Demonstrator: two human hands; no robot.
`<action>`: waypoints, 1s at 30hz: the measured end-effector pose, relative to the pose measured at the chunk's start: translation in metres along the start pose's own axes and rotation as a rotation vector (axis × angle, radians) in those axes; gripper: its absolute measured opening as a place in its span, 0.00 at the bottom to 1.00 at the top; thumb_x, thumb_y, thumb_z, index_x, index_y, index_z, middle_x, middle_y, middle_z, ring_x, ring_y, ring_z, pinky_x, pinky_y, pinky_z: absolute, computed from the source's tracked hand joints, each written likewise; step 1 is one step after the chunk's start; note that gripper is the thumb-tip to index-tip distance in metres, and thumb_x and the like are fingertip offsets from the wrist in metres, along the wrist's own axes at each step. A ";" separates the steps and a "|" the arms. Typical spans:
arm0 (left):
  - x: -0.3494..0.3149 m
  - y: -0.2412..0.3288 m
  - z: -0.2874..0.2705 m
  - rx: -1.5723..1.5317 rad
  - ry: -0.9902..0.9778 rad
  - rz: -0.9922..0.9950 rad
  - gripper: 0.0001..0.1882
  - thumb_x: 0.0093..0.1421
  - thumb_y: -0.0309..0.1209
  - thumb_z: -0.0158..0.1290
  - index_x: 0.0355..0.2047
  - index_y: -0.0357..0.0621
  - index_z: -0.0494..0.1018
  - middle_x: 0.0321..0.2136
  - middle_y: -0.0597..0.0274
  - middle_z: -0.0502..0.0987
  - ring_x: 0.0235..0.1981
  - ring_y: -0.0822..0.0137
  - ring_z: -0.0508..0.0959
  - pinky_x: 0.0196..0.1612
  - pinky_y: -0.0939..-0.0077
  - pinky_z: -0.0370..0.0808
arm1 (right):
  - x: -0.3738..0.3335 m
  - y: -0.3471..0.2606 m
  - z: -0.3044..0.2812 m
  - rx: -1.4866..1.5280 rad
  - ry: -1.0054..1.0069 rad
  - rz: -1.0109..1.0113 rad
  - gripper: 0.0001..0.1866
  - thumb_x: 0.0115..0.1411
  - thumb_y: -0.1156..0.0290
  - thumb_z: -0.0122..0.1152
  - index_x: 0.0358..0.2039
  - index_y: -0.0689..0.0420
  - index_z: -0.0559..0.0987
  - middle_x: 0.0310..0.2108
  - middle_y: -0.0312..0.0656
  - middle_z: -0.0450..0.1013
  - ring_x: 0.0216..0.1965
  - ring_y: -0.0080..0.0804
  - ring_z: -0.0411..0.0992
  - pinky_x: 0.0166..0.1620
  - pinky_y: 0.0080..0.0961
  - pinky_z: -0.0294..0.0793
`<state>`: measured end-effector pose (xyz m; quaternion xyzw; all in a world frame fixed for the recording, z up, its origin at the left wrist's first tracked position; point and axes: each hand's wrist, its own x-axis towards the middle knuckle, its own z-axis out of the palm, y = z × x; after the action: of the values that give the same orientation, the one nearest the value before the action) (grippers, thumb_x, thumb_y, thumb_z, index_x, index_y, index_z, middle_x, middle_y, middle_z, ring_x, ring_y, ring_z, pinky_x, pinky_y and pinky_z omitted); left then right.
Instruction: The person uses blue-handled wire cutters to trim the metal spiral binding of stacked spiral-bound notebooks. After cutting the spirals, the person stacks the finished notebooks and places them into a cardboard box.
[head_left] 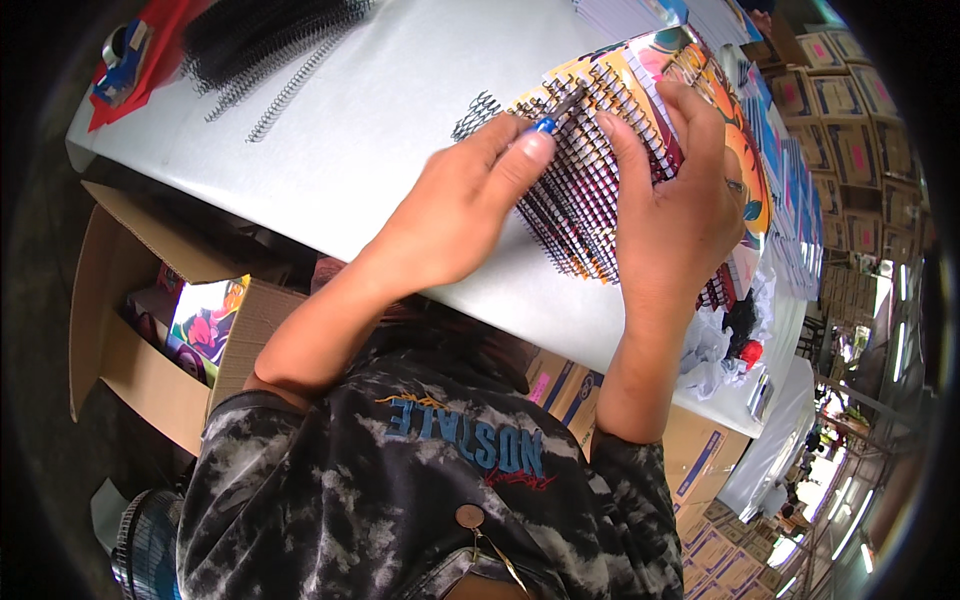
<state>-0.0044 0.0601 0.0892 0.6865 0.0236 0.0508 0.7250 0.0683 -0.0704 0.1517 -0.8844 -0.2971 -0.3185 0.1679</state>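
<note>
On the white table (330,170) lies a pile of notebooks with dark spiral bindings (585,180), their coils side by side in slanting rows. My left hand (465,190) is closed around blue-handled pliers (556,113), whose dark metal tip reaches among the coils near the far end of the pile. Most of the handle is hidden in the palm. My right hand (680,180) rests over the right side of the pile, thumb and forefinger apart, the thumb beside the coils. Its other fingers lie by a colourful orange cover (750,165), partly out of sight.
Loose black spiral coils (295,85) lie at the far left, near a tape dispenser (125,65) on red material. An open carton (150,390) stands left below the table edge. Notebook stacks (795,215) and crumpled plastic (712,345) are at the right. A fan (150,540) stands lower left.
</note>
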 end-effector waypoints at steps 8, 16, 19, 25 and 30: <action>-0.003 0.006 -0.014 -0.913 -0.440 -0.283 0.34 0.63 0.57 0.31 0.47 0.37 0.67 0.32 0.51 0.76 0.34 0.61 0.78 0.36 0.65 0.77 | 0.002 0.000 -0.002 0.024 -0.010 0.029 0.10 0.52 0.61 0.63 0.32 0.48 0.73 0.26 0.30 0.75 0.34 0.31 0.73 0.42 0.33 0.64; 0.011 0.009 -0.017 -0.697 -0.390 -0.235 0.35 0.64 0.56 0.30 0.47 0.33 0.65 0.31 0.49 0.74 0.31 0.55 0.76 0.34 0.63 0.75 | 0.003 0.002 -0.001 -0.021 -0.002 -0.013 0.09 0.52 0.61 0.63 0.29 0.48 0.73 0.24 0.26 0.74 0.33 0.29 0.73 0.41 0.32 0.64; 0.003 0.023 -0.003 0.405 0.149 0.021 0.27 0.63 0.52 0.39 0.41 0.37 0.70 0.22 0.62 0.71 0.26 0.68 0.73 0.31 0.78 0.69 | 0.002 0.003 -0.002 -0.053 -0.002 -0.022 0.09 0.51 0.62 0.63 0.29 0.49 0.73 0.24 0.27 0.74 0.33 0.31 0.73 0.39 0.32 0.65; -0.002 0.006 -0.036 -0.191 -0.166 -0.190 0.26 0.58 0.51 0.49 0.40 0.36 0.70 0.24 0.61 0.73 0.29 0.65 0.72 0.34 0.71 0.69 | 0.006 0.012 -0.020 0.425 -0.054 0.015 0.11 0.52 0.72 0.64 0.36 0.56 0.75 0.36 0.36 0.76 0.40 0.28 0.73 0.41 0.27 0.71; -0.005 -0.067 -0.075 1.230 0.618 -0.130 0.27 0.52 0.43 0.57 0.49 0.43 0.68 0.42 0.51 0.71 0.44 0.55 0.70 0.48 0.61 0.62 | 0.043 0.113 -0.072 0.463 -0.021 0.223 0.25 0.66 0.56 0.41 0.54 0.63 0.66 0.51 0.50 0.69 0.55 0.35 0.65 0.58 0.32 0.62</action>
<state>-0.0146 0.1307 0.0178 0.9241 0.2947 0.1782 0.1656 0.1328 -0.1744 0.2216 -0.8528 -0.2645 -0.2123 0.3970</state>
